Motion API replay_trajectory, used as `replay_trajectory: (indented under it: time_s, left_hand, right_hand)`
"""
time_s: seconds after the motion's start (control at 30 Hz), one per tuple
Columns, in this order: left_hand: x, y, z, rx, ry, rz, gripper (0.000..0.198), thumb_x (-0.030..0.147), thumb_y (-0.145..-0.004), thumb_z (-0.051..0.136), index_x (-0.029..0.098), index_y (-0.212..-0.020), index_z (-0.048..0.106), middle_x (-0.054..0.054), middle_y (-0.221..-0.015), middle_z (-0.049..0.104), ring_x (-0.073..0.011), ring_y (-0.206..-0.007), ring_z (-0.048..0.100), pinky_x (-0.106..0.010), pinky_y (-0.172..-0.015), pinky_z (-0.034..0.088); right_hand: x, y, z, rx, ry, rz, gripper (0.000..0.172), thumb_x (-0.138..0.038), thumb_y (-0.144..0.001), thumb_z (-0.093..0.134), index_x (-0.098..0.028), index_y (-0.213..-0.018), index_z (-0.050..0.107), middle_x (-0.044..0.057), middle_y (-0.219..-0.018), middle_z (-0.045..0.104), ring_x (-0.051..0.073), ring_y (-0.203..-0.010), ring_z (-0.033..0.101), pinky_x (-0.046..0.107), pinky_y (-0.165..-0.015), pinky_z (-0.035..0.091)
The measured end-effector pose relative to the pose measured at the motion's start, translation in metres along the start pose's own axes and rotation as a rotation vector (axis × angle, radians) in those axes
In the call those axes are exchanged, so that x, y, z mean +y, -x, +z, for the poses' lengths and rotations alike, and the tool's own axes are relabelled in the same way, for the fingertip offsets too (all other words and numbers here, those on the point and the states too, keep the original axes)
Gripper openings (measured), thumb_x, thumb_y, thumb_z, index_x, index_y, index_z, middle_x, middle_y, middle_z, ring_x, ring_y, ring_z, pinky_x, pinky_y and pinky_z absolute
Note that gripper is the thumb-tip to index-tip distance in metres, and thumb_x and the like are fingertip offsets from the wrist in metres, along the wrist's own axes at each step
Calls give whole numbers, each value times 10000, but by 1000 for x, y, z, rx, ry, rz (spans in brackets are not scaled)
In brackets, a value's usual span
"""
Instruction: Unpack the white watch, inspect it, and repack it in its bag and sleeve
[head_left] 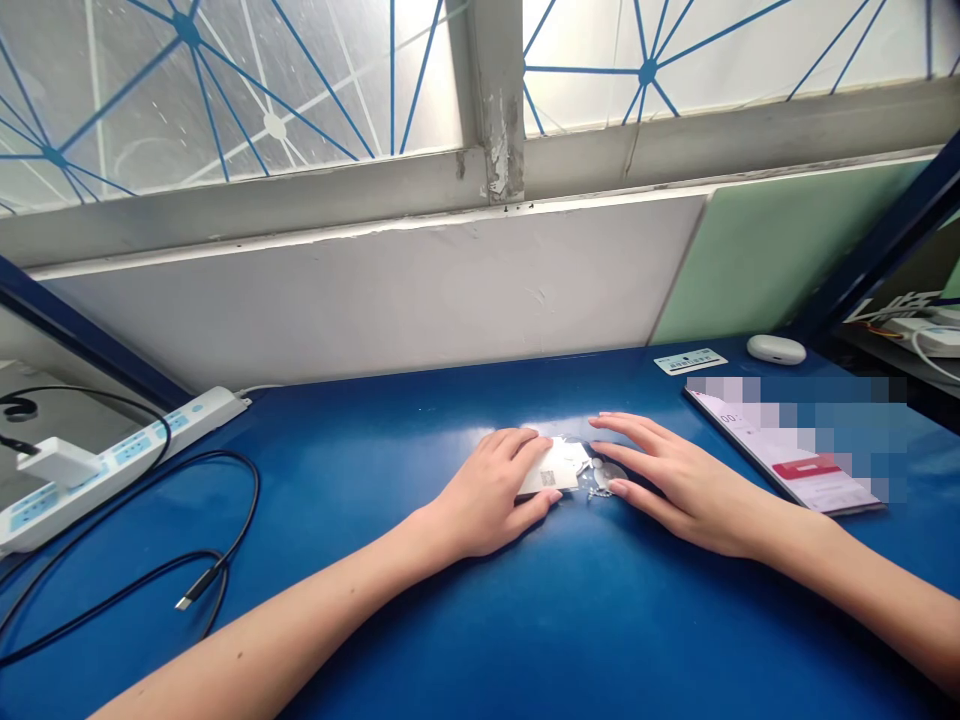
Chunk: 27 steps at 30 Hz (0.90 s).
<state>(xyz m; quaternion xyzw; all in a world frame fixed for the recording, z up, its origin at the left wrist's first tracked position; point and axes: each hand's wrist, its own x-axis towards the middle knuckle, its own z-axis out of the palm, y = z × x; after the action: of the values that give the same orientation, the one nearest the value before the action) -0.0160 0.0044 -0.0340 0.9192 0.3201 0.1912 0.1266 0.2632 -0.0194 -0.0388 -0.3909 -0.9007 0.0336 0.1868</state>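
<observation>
Packet [559, 468], white, half hidden under left hand [487, 495], fingers clamping it; right hand [675, 490] flat, empty; shiny bit [600, 488] between indistinct.

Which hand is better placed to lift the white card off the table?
Likely left. The left hand rests on the card, thumb at its near edge. The right hand lies flat beside it, its fingers by a small shiny piece.
</observation>
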Motion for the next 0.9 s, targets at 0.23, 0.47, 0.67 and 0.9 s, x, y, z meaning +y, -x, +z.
replay_trajectory:
  time_s: [0.23, 0.47, 0.67, 0.9]
  left_hand:
    - [0, -2, 3, 0, -44, 7, 431, 411, -996, 533, 168, -1351, 506, -138, -1347, 583, -297, -1235, 533, -480, -1078, 436]
    - [0, -2, 5, -89, -102, -9, 536, 444, -1010, 475, 127, -1437, 411, -192, -1457, 495, -354, -1420, 379, -536, -1162, 348]
    - [2, -3, 3, -231, -130, -55, 626, 465, -1034, 399, 110, -1536, 277, -214, -1618, 272, -370, -1537, 107, -568, -1211, 232]
    - [1, -3, -5, -311, -34, -78, 741, 569, -1015, 368, 119, -1581, 207, -201, -1647, 176, -352, -1543, 76, -572, -1228, 174]
  right_hand:
    - [-14, -2, 6, -110, -75, -41, 414, -375, -1014, 468, -153, -1351, 559, 180, -1537, 455, 320, -1420, 422, 502, -1113, 452]
    - [-15, 0, 9, -167, -117, -31, 505, -424, -1009, 469, -157, -1436, 504, 177, -1622, 329, 345, -1464, 353, 546, -1131, 413]
    - [-11, 1, 10, -145, -94, -35, 483, -392, -1015, 462, -186, -1450, 499, 157, -1624, 335, 331, -1464, 360, 535, -1128, 422]
    - [2, -3, 10, 121, -9, 45, 337, -277, -1003, 470, -155, -1263, 646, 172, -1356, 637, 315, -1290, 565, 516, -1059, 498]
